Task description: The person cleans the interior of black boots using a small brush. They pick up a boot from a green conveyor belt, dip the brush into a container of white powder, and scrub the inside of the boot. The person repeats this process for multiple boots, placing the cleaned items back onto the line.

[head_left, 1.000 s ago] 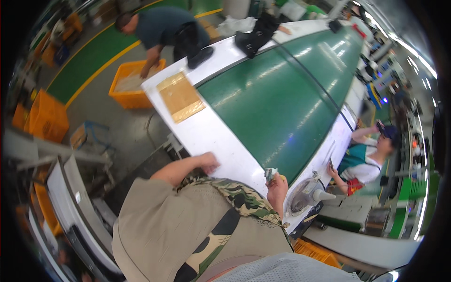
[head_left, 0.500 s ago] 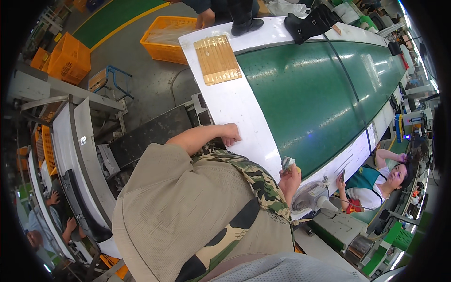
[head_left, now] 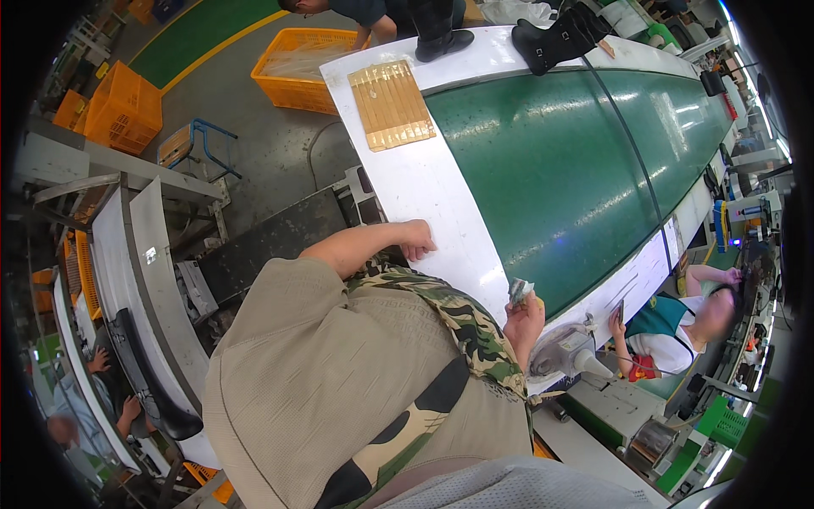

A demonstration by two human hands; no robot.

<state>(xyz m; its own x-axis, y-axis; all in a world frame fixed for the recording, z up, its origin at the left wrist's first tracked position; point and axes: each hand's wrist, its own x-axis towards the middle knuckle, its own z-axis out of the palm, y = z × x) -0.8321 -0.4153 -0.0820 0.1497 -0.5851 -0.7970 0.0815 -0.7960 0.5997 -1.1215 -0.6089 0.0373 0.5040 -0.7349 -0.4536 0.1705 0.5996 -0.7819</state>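
Observation:
My left hand (head_left: pixel 417 240) rests as a loose fist on the white tabletop (head_left: pixel 441 199), close against my body. Nothing shows between its curled fingers. On the right, my right hand (head_left: pixel 526 322) is closed around a small crumpled grey-green rag (head_left: pixel 521 292), which sticks up past the fingertips. A clear plastic container with a pale spout (head_left: pixel 564 352) stands beside that hand. Further up the tabletop lies a flat brown cardboard piece (head_left: pixel 392 106) with clear tape along its ends.
A green conveyor belt (head_left: pixel 585 178) runs beyond the white edge. Two black boots, one upright (head_left: pixel 438 38) and one lying (head_left: pixel 551 42), sit at the far side. Behind the corner is an orange crate (head_left: pixel 297 93). Co-workers are at the top and at the right (head_left: pixel 666 335).
At the top, a co-worker has leaned further into view over the orange crate. The co-worker at right has shifted slightly. My hands stay nearly still.

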